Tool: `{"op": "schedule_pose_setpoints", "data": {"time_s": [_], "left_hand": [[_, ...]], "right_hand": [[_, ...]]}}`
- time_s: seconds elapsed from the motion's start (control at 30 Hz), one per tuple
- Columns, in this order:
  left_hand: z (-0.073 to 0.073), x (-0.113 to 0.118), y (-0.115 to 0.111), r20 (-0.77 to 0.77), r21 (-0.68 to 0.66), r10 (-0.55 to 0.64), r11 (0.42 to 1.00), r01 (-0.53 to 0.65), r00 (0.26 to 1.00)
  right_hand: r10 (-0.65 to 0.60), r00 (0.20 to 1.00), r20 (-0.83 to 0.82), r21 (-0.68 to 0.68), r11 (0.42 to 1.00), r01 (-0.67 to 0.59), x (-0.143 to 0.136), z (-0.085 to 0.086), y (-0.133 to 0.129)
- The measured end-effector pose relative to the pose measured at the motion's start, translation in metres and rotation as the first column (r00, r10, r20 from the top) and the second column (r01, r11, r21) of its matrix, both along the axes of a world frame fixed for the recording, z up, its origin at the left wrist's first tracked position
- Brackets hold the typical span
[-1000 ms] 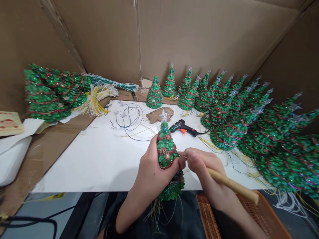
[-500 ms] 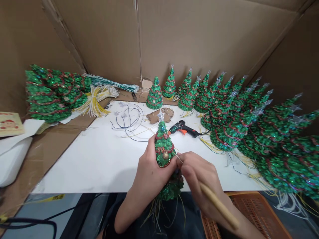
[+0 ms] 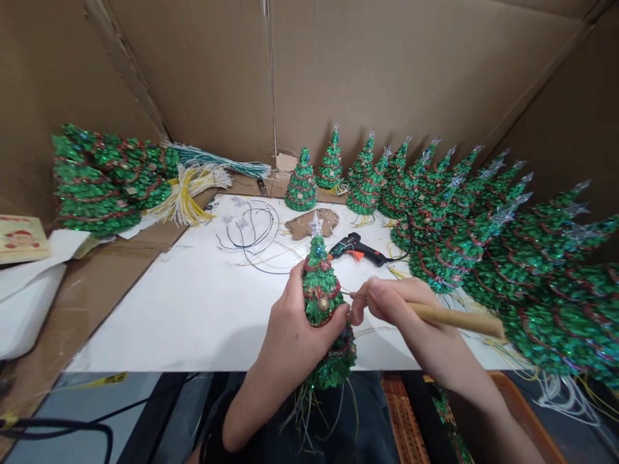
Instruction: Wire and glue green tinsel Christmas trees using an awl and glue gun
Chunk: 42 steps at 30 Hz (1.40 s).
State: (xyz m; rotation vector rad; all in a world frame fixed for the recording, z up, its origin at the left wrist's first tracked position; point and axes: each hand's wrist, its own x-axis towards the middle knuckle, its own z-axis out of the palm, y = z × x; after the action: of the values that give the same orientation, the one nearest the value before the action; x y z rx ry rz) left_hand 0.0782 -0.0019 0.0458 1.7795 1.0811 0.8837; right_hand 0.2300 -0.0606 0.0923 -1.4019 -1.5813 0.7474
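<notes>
Left hand wrapped around the middle of a green tree, thumb across its near face; tree at the near edge of the white table, star above the fingers, thin wires dangling below its base. Right hand, just beside, pinches a tool between thumb and fingers, wooden handle pointing off to the right, fine metal shaft toward the tree's side (whether the tip touches, cannot tell). Beyond the hands: glue gun, nozzle close behind the tree; cardboard scrap; loops of dark wire to the left. Finished-looking rows of similar trees crowd right of the right hand; yellow-and-white bundle well left of the left hand. Orange crate below the right forearm.
</notes>
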Motion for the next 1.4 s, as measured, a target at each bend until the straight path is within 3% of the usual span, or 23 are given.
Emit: {"op": "schedule_pose_setpoints", "data": {"time_s": [0.27,0.6,0.9,1.1,1.4], "left_hand": [[0.002,0.0,0.002,0.016,-0.021,-0.012,1.0,0.013,1.0],[0.003,0.001,0.0,-0.002,-0.005,0.021,1.0,-0.021,1.0],[0.002,-0.002,0.001,0.003,0.041,-0.004,0.999,0.004,1.0],[0.002,-0.002,0.002,-0.007,0.066,-0.018,0.998,0.019,1.0],[0.003,-0.003,0.001,-0.015,0.043,-0.032,0.999,0.033,0.999]], "right_hand": [[0.073,0.996,0.055,-0.033,0.997,-0.072,0.001,0.008,0.015],[0.102,0.993,0.058,0.184,0.977,-0.111,-0.011,-0.015,0.001],[0.144,0.988,0.048,0.132,0.98,-0.15,0.0,-0.019,0.003],[0.147,0.986,-0.073,0.049,0.988,-0.144,0.006,-0.023,0.008],[0.259,0.911,-0.321,0.148,0.964,-0.221,0.016,-0.047,0.015]]}}
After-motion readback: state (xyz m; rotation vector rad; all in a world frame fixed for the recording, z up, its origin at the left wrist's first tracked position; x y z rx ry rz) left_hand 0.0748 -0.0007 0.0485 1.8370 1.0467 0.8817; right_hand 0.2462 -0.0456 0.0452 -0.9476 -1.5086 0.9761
